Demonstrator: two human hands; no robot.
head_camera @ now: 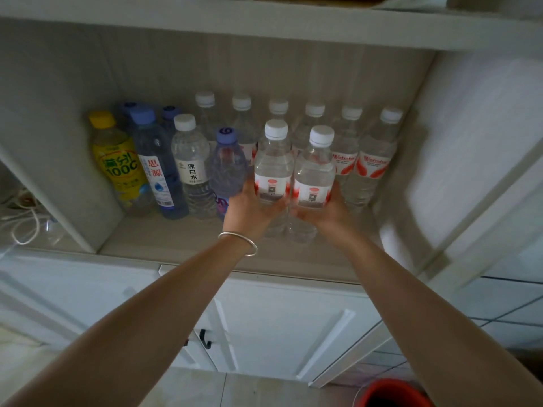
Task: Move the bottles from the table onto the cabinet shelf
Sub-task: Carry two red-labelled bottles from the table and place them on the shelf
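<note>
Both arms reach into the cabinet shelf (164, 245). My left hand (249, 211) grips a clear water bottle (273, 163) with a white cap and red-white label. My right hand (326, 214) grips a matching bottle (314, 168) right beside it. Both bottles stand upright with their bases low over the shelf board, in front of a back row of several similar white-capped bottles (373, 160). To their left stand a purple-capped bottle (226, 168), a white-capped bottle (192, 165), a blue-capped bottle (155, 168) and a yellow drink bottle (117, 160).
The cabinet's side wall (58, 177) bounds the shelf on the left, an open door (470, 148) on the right. White lower doors (288, 330) with a black handle (205, 339) are below. A red bucket (393, 393) sits on the floor; cables (23, 224) lie at far left.
</note>
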